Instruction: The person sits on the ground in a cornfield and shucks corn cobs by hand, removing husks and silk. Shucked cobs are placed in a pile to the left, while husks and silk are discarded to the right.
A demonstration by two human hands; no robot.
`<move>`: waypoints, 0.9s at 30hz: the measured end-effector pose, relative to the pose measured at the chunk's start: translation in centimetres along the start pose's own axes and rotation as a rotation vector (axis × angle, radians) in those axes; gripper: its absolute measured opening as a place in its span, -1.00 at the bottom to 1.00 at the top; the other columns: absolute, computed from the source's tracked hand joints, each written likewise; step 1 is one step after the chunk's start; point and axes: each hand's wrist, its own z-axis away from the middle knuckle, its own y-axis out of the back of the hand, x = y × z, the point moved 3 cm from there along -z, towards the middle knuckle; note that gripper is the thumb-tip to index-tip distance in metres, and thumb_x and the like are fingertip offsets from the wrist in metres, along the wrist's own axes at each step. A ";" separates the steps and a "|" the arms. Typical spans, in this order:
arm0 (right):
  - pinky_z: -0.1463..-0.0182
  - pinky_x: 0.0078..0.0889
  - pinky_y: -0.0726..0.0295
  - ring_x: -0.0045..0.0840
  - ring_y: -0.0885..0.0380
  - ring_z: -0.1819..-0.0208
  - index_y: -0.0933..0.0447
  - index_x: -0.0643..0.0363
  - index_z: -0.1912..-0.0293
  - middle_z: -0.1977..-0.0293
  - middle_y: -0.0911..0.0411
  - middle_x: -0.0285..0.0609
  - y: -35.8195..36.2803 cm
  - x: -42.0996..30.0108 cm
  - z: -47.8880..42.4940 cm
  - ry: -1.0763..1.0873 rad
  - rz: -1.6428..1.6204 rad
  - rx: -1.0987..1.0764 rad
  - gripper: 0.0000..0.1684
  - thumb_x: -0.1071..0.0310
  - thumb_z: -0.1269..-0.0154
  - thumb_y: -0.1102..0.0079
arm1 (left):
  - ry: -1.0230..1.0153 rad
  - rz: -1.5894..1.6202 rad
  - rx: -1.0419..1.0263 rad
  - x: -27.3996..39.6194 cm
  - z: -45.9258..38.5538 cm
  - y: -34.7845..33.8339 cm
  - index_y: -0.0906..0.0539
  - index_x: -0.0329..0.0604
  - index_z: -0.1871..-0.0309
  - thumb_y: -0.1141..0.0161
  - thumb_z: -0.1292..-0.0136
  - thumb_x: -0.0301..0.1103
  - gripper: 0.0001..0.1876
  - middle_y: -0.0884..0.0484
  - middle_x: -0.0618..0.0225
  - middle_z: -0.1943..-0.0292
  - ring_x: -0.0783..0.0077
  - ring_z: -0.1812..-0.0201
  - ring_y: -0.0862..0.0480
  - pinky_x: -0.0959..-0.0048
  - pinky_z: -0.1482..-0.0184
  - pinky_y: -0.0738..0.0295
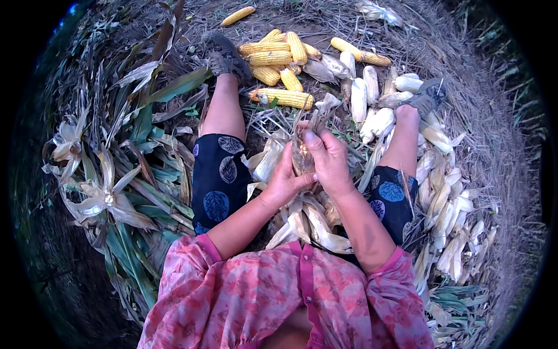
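Note:
Between my hands is an ear of corn [302, 162] in dry brown husk, with a few yellow kernels showing near its upper end. My left hand [284, 173] wraps the ear from the left side. On the other side, my right hand [328, 158] grips its upper part, the thumb lying over the husk. Loose pale husks [311, 220] lie below my wrists, in front of my shirt. Beyond the hands, a pile of bare yellow corn cobs [271, 57] rests on the ground, with one long yellow cob [283, 98] at its near side.
Many ears in pale husk [444, 205] lie along my right leg, more around my right shoe [425, 99]. Dry stalks and leaves [148, 174] cover the ground at left, with opened empty husks [107, 196]. My left shoe [227, 56] touches the cob pile's edge.

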 end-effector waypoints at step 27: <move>0.40 -0.58 -0.36 -0.71 -0.35 0.52 -0.51 0.26 0.28 0.57 -0.42 -0.39 -0.5 2.3 2.3 -0.113 -0.285 0.151 -0.64 0.16 -0.53 -0.02 | 0.174 0.384 0.431 3.7 -5.1 0.9 -0.54 -0.19 0.20 -0.08 -0.40 -0.14 -0.73 -0.64 0.24 0.43 0.41 0.47 -0.65 0.40 0.36 -0.60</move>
